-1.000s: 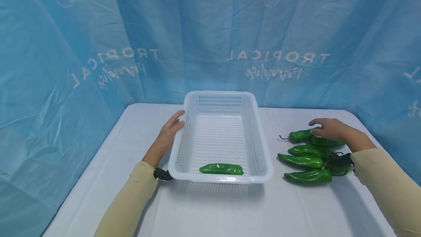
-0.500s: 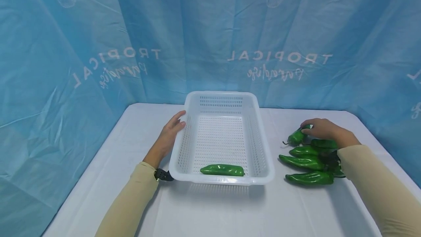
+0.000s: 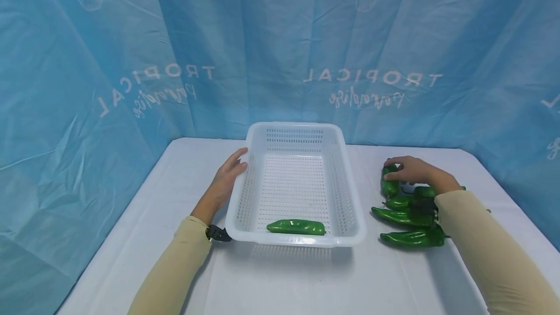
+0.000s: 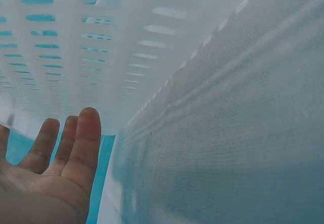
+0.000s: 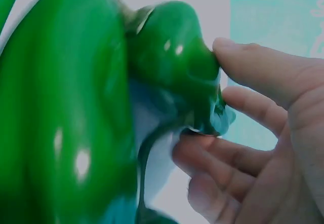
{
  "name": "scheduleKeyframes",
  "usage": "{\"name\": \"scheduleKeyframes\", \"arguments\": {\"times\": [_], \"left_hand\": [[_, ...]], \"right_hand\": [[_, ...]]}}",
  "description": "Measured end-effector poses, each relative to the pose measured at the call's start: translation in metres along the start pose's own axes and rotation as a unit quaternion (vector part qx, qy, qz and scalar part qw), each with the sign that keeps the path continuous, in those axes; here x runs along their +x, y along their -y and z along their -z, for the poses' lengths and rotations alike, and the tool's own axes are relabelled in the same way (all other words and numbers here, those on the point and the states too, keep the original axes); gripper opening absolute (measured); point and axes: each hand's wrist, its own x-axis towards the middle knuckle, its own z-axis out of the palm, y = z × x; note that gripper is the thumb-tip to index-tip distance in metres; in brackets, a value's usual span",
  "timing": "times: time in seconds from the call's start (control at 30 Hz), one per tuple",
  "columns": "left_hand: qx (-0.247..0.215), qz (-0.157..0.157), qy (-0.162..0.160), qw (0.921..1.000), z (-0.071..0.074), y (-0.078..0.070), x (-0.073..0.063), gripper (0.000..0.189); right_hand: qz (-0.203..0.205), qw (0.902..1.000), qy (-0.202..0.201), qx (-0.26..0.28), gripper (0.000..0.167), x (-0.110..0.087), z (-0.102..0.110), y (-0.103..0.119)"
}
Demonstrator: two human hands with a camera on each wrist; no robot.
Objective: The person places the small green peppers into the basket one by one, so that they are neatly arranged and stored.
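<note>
Head view: blue cloth (image 3: 275,28) with pale lettering hangs across the back, and the white worktop (image 3: 280,281) spreads before it. Near the worktop's middle sits a white perforated basket (image 3: 295,240), its longer sides running front to back. The right sleeve (image 3: 490,252) reaches in from the near right. The left hand (image 3: 225,176) is at the basket's left side, fingers extended and touching it near the rim, gripping nothing. The right hand (image 3: 411,169) is to the right of the basket, pinching a green pepper (image 3: 388,186) between thumb and fingers. This pepper lies at the right hand's fingertips, on the side toward the basket, so the right hand is far nearer to it than the left. Its long axis runs roughly front to back, much as the basket's long sides do; whether it is raised I cannot tell. Another pepper (image 3: 296,227) lies crosswise at the basket's front end. More peppers (image 3: 398,215) lie bunched nearer the front, partly hidden by the right sleeve. Right wrist view shows a thin curved stem (image 5: 142,173), its owner unclear
</note>
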Motion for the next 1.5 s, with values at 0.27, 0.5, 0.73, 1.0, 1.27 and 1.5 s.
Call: {"name": "scheduleKeyframes", "arguments": {"times": [0.27, 0.5, 0.73, 1.0, 1.27, 1.5], "left_hand": [[-0.002, 0.003, -0.001, 1.0000, -0.001, -0.001, 0.000, 0.061], [-0.006, 0.005, -0.004, 1.0000, -0.001, -0.002, -0.001, 0.059], [-0.013, 0.005, -0.002, 0.9999, 0.000, 0.000, -0.001, 0.057], [0.001, 0.007, -0.005, 1.0000, 0.000, 0.001, 0.000, 0.059], [-0.004, 0.004, -0.001, 1.0000, -0.002, -0.001, 0.000, 0.059], [0.001, 0.006, -0.006, 1.0000, -0.001, -0.001, -0.001, 0.059]], "right_hand": [[0.005, 0.9916, 0.047, 0.121, 0.060, 0.014, -0.003, 0.014], [-0.006, 0.9888, 0.068, 0.133, 0.059, 0.023, -0.003, 0.029], [-0.015, 0.9859, 0.084, 0.144, 0.059, 0.026, -0.005, 0.027], [-0.015, 0.9854, 0.082, 0.148, 0.060, 0.027, -0.006, 0.026], [-0.023, 0.9841, 0.090, 0.151, 0.064, 0.024, -0.005, 0.028], [-0.020, 0.9827, 0.094, 0.158, 0.066, 0.026, -0.005, 0.028]]}}
